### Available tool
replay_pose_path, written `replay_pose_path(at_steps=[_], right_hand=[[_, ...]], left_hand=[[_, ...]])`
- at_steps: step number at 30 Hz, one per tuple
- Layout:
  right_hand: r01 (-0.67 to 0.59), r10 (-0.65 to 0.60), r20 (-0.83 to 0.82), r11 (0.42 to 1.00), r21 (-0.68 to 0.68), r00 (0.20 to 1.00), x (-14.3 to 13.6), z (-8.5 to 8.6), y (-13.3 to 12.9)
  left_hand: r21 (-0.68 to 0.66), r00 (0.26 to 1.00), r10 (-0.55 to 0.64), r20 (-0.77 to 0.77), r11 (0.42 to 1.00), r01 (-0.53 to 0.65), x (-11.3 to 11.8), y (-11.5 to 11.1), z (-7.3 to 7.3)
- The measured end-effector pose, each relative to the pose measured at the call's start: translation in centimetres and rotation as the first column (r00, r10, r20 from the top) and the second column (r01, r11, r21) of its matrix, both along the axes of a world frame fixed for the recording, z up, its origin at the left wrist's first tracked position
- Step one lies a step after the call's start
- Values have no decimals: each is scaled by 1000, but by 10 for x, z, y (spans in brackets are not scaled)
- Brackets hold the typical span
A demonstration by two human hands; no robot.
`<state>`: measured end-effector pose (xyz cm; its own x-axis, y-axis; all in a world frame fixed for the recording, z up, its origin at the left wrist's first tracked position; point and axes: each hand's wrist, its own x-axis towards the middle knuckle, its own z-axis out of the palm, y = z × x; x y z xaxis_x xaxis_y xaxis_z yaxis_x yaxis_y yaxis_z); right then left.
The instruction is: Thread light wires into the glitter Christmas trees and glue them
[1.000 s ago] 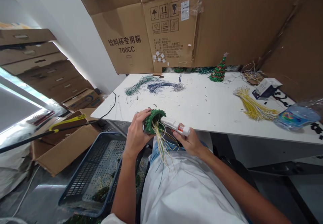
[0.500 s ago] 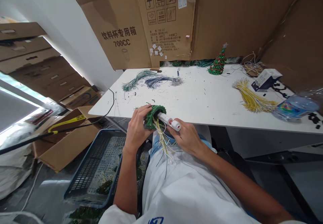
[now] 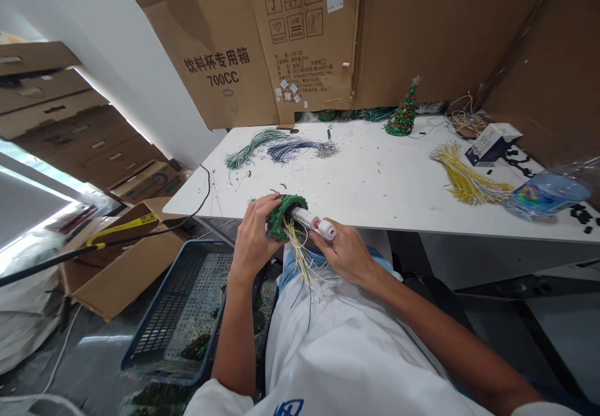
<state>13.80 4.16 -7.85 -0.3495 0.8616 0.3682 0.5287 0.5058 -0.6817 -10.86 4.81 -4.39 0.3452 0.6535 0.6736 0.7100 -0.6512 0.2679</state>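
The tree [image 3: 280,215], open end toward the right hand [image 3: 349,250], sits in the left hand's [image 3: 253,238] grip; brace it there. The right hand holds the white tool [image 3: 307,218] inside; keep it clear of the wires [image 3: 300,253] hanging between the hands.

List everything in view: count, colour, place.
Tree cone: 1, green, left hand
Tool: 1, white, right hand
Loose wires: several, mostly yellow, from cone
Wire bundles: 3, green, blue, yellow, table
Small tree: 1, green, table back
Small box: 1, white, table right
Plastic bag: 1, clear, table
Table: 1, white, ahead
Cardboard wall: 1, brown, behind table
Cartons: several, brown, left
Basket: 1, blue, floor
Left hand: 1, on cone
Right hand: 1, on tool
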Motion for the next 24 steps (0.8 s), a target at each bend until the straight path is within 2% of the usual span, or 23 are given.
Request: replay_pose_path(at_steps=[12, 24], right_hand=[[-31, 32, 66, 999, -3, 997, 0, -1, 1], [-3, 4, 85, 1000, -19, 996, -1, 0, -1]], left_hand=[[-9, 1000, 12, -23, 1000, -12, -1, 1, -2], [7, 1000, 24, -16, 1000, -24, -1, 3, -5]])
